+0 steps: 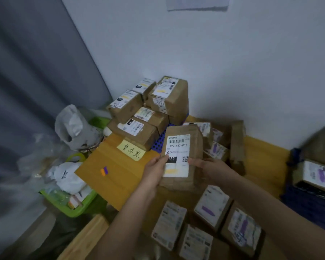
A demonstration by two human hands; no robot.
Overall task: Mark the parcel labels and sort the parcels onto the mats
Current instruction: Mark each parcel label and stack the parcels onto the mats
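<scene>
I've got both hands, left (154, 170) & right (206, 168), fingers clamped on parcel (182, 158), held above tabletop (111, 166) nr blue mat (159, 141). Risk: side-only grip, could slip or land on wrong mat.

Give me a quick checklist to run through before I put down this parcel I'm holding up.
1. Grip: left hand and right hand both hold the brown cardboard parcel by its sides: ok.
2. White shipping label readable, 122-122-C07: ok.
3. Label marked: a yellow streak shows near its bottom: ok.
4. Which mat matches yellow: the stack of brown boxes on the blue perforated mat carries yellow streaks: ok.
5. Free spot on that mat: cannot tell.
6. Meaning of the yellow handwritten note: cannot tell.
</scene>
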